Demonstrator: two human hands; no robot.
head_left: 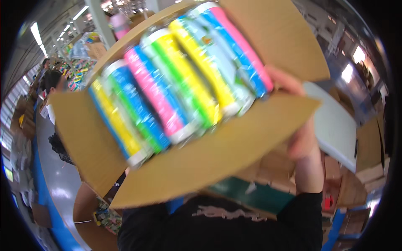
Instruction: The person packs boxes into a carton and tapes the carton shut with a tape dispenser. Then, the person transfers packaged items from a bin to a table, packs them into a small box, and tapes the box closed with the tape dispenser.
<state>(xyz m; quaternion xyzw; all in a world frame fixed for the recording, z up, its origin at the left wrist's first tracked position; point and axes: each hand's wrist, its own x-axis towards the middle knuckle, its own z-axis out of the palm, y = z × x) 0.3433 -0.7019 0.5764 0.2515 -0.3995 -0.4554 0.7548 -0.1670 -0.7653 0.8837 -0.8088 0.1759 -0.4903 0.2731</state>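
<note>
An open cardboard box [217,154] is held up in front of me, tilted, with its flaps spread outward. Inside stand several shiny film-wrapped packs [180,79] in a slanting row, each banded in bright colours: pink, blue, yellow, green and white. What these packs contain I cannot make out. My right hand [302,140] grips the box at its right side, and a flap crosses in front of part of it. Behind the box's lower left, my left hand is hidden, so its fingers cannot be seen. Motion blurs the box and the right hand.
A long grey table [63,184] with a blue edge runs along the left, where another person [53,79] is. Colourful small goods [77,73] are heaped farther back. A white board-like surface [333,125] and more cardboard boxes [370,146] stand at right.
</note>
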